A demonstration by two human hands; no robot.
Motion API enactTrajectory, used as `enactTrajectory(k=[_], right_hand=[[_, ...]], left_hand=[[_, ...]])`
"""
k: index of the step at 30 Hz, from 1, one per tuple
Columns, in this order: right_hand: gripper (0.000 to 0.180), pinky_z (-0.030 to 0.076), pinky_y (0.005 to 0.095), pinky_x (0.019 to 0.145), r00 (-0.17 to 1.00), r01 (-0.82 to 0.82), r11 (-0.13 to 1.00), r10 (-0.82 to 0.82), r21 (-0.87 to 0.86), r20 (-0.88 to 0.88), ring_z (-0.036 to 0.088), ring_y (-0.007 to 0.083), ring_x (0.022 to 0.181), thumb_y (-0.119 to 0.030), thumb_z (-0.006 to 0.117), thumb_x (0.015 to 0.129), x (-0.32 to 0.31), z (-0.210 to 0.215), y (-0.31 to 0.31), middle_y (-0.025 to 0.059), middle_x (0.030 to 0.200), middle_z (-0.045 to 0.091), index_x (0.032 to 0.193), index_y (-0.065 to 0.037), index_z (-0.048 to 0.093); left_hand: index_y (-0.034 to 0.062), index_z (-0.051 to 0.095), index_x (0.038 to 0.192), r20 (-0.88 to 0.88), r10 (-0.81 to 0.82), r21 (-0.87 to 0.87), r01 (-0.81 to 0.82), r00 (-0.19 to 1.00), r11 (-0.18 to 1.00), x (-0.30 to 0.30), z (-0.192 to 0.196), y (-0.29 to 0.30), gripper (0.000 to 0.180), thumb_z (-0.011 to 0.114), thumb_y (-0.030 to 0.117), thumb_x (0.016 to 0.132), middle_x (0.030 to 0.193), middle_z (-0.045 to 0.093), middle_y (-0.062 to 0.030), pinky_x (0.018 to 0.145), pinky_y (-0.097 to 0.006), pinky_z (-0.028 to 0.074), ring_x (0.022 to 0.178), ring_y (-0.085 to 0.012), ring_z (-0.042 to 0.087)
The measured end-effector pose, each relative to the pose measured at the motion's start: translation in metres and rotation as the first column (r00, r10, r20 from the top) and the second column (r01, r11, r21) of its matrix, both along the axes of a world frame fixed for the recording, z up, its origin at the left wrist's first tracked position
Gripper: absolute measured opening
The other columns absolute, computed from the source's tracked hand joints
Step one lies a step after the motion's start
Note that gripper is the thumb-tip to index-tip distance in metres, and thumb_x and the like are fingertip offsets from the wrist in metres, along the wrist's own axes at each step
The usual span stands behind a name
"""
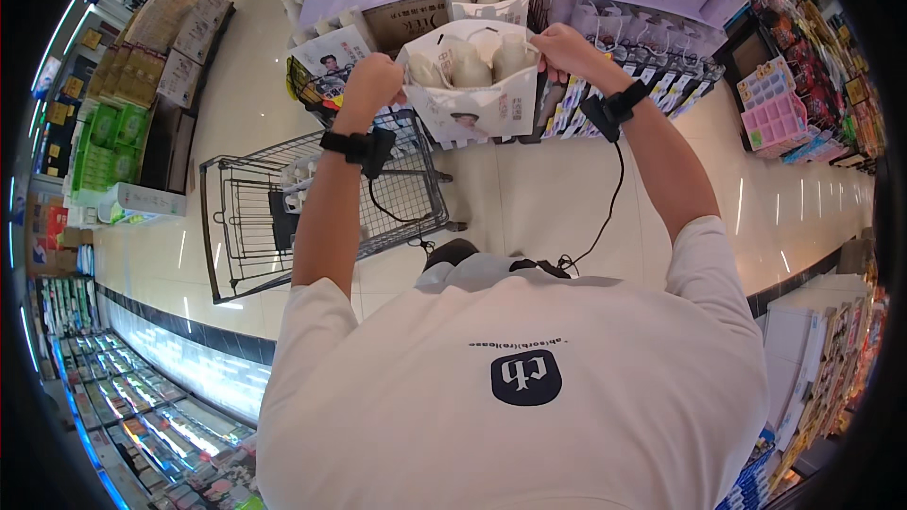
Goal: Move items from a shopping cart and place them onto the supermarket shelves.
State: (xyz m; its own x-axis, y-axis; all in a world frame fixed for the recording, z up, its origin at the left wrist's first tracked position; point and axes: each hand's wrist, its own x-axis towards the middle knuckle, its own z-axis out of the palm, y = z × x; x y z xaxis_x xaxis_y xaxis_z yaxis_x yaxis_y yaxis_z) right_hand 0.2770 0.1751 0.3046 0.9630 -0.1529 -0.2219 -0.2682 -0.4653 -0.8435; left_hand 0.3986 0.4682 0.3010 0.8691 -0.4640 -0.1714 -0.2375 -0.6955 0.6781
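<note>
A shop aisle with a pale glossy floor [567, 198] runs ahead, shelves [113, 123] of goods on both sides. A wire cart [312, 208] stands to the person's left, close in front, a few white items in its near end. Above and beyond it both arms are raised, holding a white bag [472, 94] up in mid-air before a display of similar bags. The left hand [373, 80] pinches the bag's left rim in a closed grip; the right hand [567, 47] grips the right rim the same way. Pulled apart like this, the mouth stays open, showing three pale bottles [470, 63] standing upright inside. Black wrist straps [354, 146] sit on both forearms, a cable trailing from the right one.
</note>
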Motion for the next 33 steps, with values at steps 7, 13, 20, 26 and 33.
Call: enactTrajectory(k=[7,13,20,26,33], right_hand=[[0.043,0.058,0.0321,0.054,0.989,-0.058,0.960,0.018,0.273,0.146,0.064,0.0219,0.054,-0.022,0.046,0.091,0.049,0.036,-0.057,0.0129,0.059,0.058,0.060,0.005,0.055],[0.041,0.058,0.0310,0.057,0.981,-0.127,0.930,0.066,0.345,0.184,0.066,0.0234,0.061,-0.021,0.042,0.094,0.133,0.056,-0.046,0.0125,0.064,0.060,0.061,0.001,0.051],[0.035,0.059,0.0302,0.064,0.972,-0.233,0.860,0.213,0.454,0.096,0.069,0.0328,0.072,-0.014,0.046,0.089,0.241,0.023,-0.026,0.0192,0.073,0.060,0.064,0.010,0.052],[0.033,0.059,0.0307,0.064,0.973,-0.225,0.829,0.222,0.511,0.068,0.069,0.0324,0.071,-0.012,0.045,0.090,0.297,-0.011,-0.038,0.0181,0.074,0.060,0.067,0.011,0.053],[0.034,0.059,0.0317,0.057,0.968,-0.226,0.872,0.252,0.433,-0.004,0.068,0.0305,0.064,-0.012,0.045,0.090,0.338,-0.040,-0.048,0.0180,0.067,0.061,0.069,0.012,0.055]], left_hand=[[-0.0068,0.061,0.078,-0.026,0.038,-0.177,-0.042,0.999,0.983,0.071,0.035,-0.037,0.026,0.053,0.018,0.084,0.068,0.067,-0.0167,0.048,-0.029,0.053,0.058,-0.0227,0.068],[-0.0058,0.058,0.073,-0.020,0.056,-0.139,-0.058,0.998,0.989,0.140,0.069,-0.035,0.022,0.056,0.015,0.080,0.064,0.066,-0.0154,0.045,-0.027,0.051,0.057,-0.0227,0.068],[-0.0096,0.061,0.074,0.432,-0.143,0.125,0.098,0.890,0.987,0.271,0.019,0.016,0.025,0.053,0.013,0.080,0.067,0.067,-0.0179,0.050,-0.032,0.056,0.057,-0.0243,0.068],[-0.0105,0.060,0.084,-0.153,0.272,-0.112,-0.290,0.950,0.950,0.284,0.024,-0.011,0.020,0.054,0.007,0.078,0.072,0.066,-0.0199,0.056,-0.036,0.059,0.065,-0.0292,0.069],[-0.0110,0.062,0.077,-0.161,0.304,-0.194,-0.332,0.939,0.923,0.312,-0.036,-0.017,0.019,0.056,0.007,0.075,0.072,0.066,-0.0220,0.056,-0.034,0.058,0.065,-0.0290,0.069]])
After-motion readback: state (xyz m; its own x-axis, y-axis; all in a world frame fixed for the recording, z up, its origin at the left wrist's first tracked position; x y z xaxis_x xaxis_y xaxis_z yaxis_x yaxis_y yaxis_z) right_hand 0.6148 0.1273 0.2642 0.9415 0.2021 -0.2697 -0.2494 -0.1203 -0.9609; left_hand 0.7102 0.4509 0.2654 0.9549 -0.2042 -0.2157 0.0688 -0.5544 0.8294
